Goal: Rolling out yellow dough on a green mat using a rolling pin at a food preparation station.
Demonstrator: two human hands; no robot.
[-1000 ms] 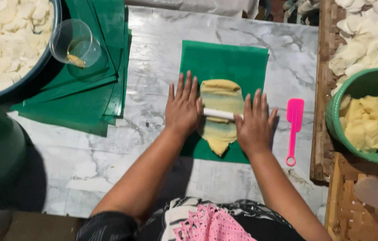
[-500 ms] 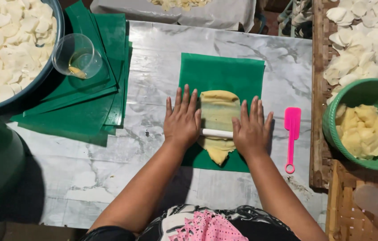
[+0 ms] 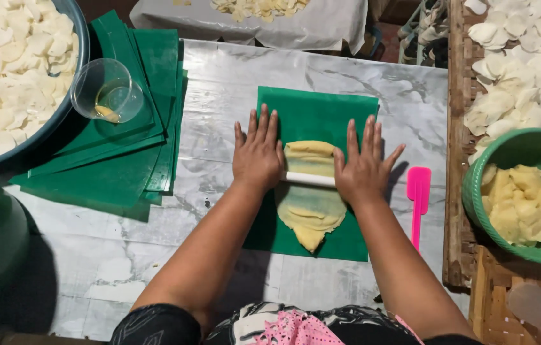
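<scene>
- Left hand (image 3: 259, 153): flat, palm down, fingers (image 3: 264, 124) spread and pointing away from the person; the palm presses on the left end of a white rolling pin (image 3: 309, 179).
- Right hand (image 3: 364, 167): flat in the same manner, fingers spread, thumb out to the side, palm on the right end of the pin. Neither hand closes around it.
- Rolling pin: a thin white rod lying crosswise over the dough, visible only between the two hands; its ends are hidden under the palms.
- Dough sheet (image 3: 311, 207): pale yellow, flattened, long and narrowing to a point toward the person; it lies on a green sheet (image 3: 321, 112) at the middle of the table (image 3: 219, 89), which is grey marble.
- Pink spatula (image 3: 418, 201): on the bare table just right of the green sheet, near the right hand but apart from it.
- Stack of green sheets (image 3: 110, 176): left of the work area, fanned, carrying a clear plastic cup (image 3: 107, 89) with a little yellow liquid.
- Large basin (image 3: 59, 121): far left, filled with white round discs.
- Green bowl (image 3: 504, 153): at right, on a wooden tray (image 3: 454, 191), holding yellow dough lumps (image 3: 526, 201); more white discs (image 3: 526, 57) lie behind it.
- Cloth-covered surface (image 3: 296, 29): beyond the table, with more pale pieces on it.
</scene>
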